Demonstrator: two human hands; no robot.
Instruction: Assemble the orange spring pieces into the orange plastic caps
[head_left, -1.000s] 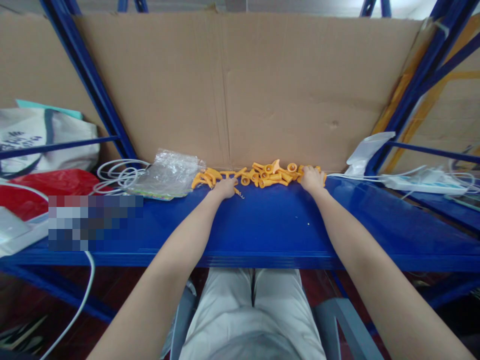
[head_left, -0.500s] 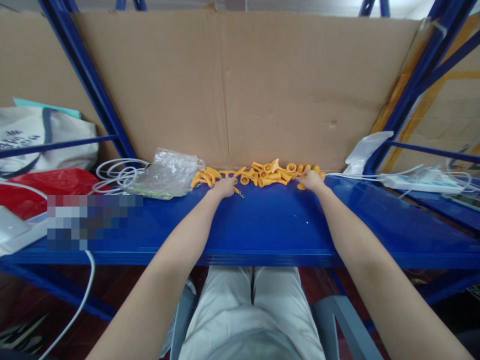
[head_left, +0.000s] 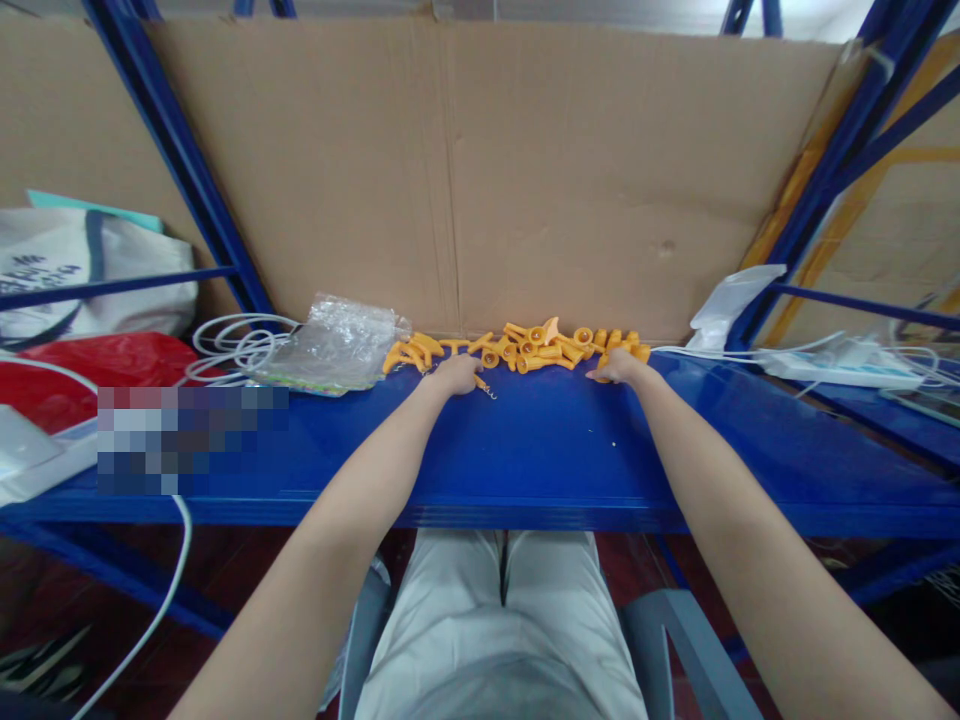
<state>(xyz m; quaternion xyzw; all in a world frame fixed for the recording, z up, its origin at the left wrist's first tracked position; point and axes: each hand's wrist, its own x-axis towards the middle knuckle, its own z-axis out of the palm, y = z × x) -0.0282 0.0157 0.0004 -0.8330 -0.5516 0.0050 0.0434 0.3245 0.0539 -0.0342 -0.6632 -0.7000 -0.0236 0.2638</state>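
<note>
My left hand [head_left: 455, 375] is closed around a yellow corkscrew [head_left: 481, 383], whose metal spiral points right and toward me. Behind and left of that hand lie several yellow T-shaped corkscrew handles [head_left: 424, 345]. My right hand [head_left: 621, 368] has its fingers closed at the right end of the pile, on a yellow corkscrew sleeve [head_left: 603, 372] that the hand mostly covers. Between the hands, hollow yellow sleeves [head_left: 534, 360] lie heaped against the cardboard. More sleeves [head_left: 615, 338] stand just behind my right hand.
A blue shelf [head_left: 540, 450] carries everything, backed by a tall cardboard sheet [head_left: 555, 180]. Clear plastic bags [head_left: 337, 340] and coiled white cable [head_left: 232, 350] lie at left. To the right are a white power strip [head_left: 840, 365] and a blue upright [head_left: 832, 190].
My right hand has drawn slightly toward me, and its fingers have shifted round a yellow sleeve at the pile's front. The left hand and its corkscrew have moved slightly right.
</note>
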